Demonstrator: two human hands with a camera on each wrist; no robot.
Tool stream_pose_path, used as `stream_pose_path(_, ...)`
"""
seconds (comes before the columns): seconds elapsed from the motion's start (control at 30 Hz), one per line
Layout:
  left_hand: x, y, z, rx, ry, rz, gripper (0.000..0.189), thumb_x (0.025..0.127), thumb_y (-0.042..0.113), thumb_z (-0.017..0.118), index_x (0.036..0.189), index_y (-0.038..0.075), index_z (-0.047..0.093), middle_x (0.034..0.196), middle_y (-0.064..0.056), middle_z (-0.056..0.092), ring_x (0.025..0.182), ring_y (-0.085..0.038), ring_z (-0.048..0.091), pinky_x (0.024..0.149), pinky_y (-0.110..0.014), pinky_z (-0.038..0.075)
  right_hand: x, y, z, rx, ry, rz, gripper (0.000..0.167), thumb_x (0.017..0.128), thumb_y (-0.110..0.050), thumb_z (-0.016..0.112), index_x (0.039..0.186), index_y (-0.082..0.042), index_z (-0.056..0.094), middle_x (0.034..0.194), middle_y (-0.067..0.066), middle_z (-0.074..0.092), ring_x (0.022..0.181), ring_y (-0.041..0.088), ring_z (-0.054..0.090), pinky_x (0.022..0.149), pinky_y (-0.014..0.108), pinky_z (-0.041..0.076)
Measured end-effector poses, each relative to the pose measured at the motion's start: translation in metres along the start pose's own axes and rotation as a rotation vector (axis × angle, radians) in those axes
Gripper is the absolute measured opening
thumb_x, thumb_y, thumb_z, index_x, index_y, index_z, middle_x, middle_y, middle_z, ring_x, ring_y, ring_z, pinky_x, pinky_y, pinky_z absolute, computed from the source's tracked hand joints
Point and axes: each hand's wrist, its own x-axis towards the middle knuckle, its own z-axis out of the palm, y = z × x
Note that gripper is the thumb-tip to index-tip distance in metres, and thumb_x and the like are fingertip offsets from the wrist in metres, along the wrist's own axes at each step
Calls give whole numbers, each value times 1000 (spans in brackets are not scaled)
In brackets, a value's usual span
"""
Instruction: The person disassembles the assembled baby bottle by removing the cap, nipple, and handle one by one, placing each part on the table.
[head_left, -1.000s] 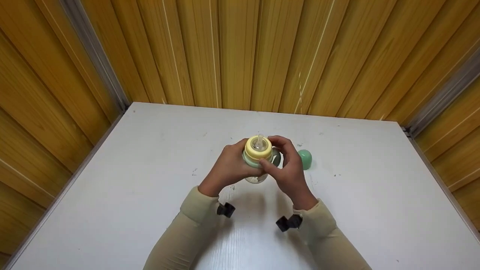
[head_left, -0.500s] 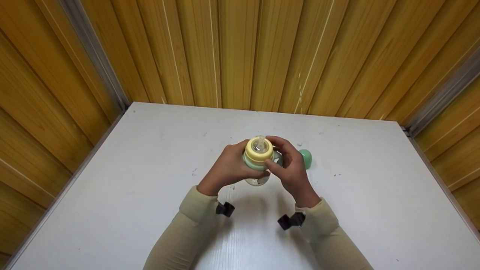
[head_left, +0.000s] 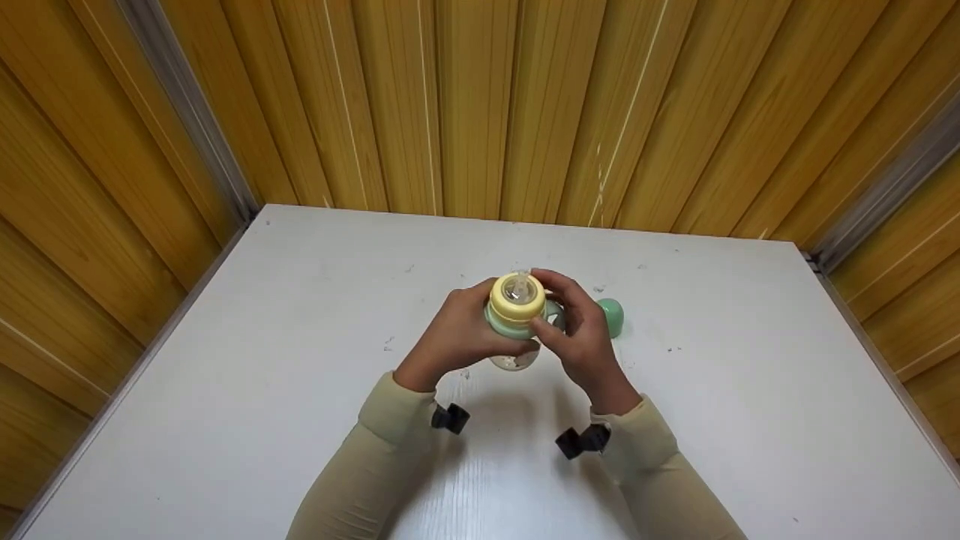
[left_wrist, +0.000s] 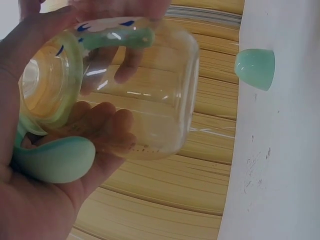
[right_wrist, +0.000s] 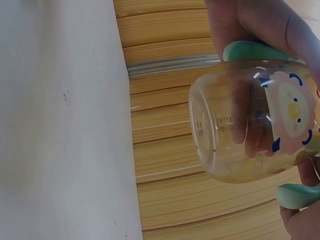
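Both hands hold a clear baby bottle (left_wrist: 150, 100) above the table. It has a yellow collar (head_left: 517, 309), a clear teat (head_left: 521, 285) and pale green side handles (left_wrist: 57, 159); a cartoon animal face (right_wrist: 292, 112) is printed on its body. My left hand (head_left: 466, 328) wraps the bottle from the left, just under the collar, with a handle against the palm. On the other side my right hand (head_left: 583, 337) grips the collar, thumb in front and fingers curled around the far side. In the right wrist view, left fingers show through the clear wall.
A green dome-shaped cap (head_left: 612, 318) stands on the white table (head_left: 315, 360), just right of the right hand. Wood-patterned panels (head_left: 480, 112) rise behind the table and on both sides. Black wrist cameras (head_left: 581, 442) hang from the sleeves.
The right thumb has slid from the collar's front toward its right side, and the right hand has shifted slightly right. The left hand and cap stay put.
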Motion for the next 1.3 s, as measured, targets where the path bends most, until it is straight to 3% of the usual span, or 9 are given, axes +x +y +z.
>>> stream_pose_path(0.2, 1, 0, -1, 9, 35, -5, 65, 66, 38, 87, 122, 20, 61, 108, 8, 69, 96, -8, 64, 84, -33, 53, 2, -3, 1, -17, 18, -26, 59, 81, -9, 66, 138, -8, 48, 134, 5, 54, 128, 21, 47, 108, 31, 37)
stream_pose_path(0.37, 3, 1, -1, 42, 57, -5, 67, 68, 38, 86, 126, 18, 59, 112, 5, 69, 99, -9, 64, 86, -33, 53, 2, -4, 3, -60, 106, -33, 57, 79, -8, 75, 131, -6, 51, 129, 7, 55, 124, 18, 47, 105, 37, 35)
stream_pose_path(0.6, 2, 3, 0, 90, 75, -3, 71, 68, 37, 86, 129, 15, 58, 115, 2, 69, 101, -12, 65, 87, -34, 54, 1, -6, 8, -145, 206, -21, 54, 74, -15, 84, 119, -6, 55, 118, 1, 58, 116, 14, 49, 103, 39, 34)
stream_pose_path(1.03, 3, 7, 2, 103, 55, -23, 75, 68, 35, 86, 133, 13, 55, 119, -1, 68, 104, -15, 65, 88, -35, 54, 0, -8, 9, -135, 196, -23, 52, 75, -13, 83, 118, -5, 54, 116, 1, 58, 115, 15, 51, 105, 41, 36)
stream_pose_path(1.3, 2, 7, 1, 95, 49, -9, 70, 67, 38, 86, 128, 15, 58, 113, 2, 69, 99, -11, 65, 86, -33, 54, 2, -6, 5, -34, 147, 2, 50, 77, -5, 78, 119, -2, 52, 119, 3, 57, 117, 20, 52, 106, 40, 36)
